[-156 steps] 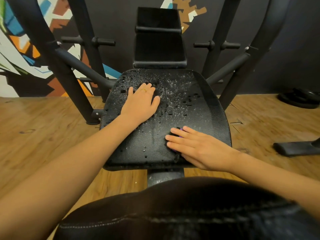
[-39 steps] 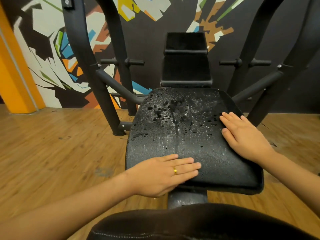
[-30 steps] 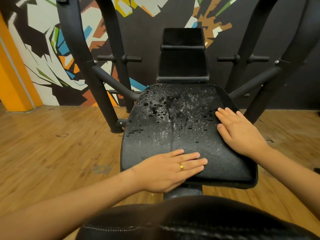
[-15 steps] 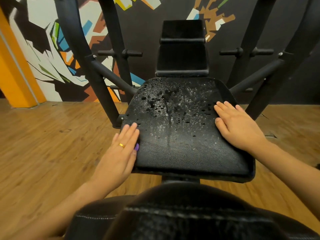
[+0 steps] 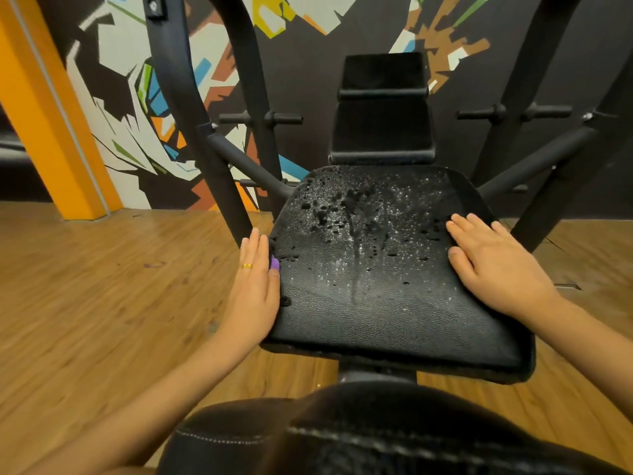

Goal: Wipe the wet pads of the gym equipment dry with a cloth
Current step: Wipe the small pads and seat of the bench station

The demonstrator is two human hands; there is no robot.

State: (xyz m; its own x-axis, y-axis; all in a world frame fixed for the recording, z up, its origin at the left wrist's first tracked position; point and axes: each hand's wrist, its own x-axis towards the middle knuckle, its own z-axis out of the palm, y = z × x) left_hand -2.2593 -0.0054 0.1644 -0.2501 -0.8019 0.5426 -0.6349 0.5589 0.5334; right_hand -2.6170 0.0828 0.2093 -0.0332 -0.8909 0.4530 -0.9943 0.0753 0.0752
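Head view: wet seat pad [image 5: 363,303], wooden floor [image 5: 102,303], mural wall [image 5: 113,108]; my left hand [image 5: 255,286], held flat, presses purple cloth [image 5: 274,262] to its edge, right hand [image 5: 493,265] flat on top.

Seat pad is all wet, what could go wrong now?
The drops sit mid-pad, while the left hand, with a purple scrap of cloth showing, is at the left edge: wiping there may push water onto the wooden floor, making it slippery. The right hand lies bare on the wet seat pad and could slip or smear.

Water droplets [image 5: 337,216] lie scattered over the black seat pad's [image 5: 383,323] far half
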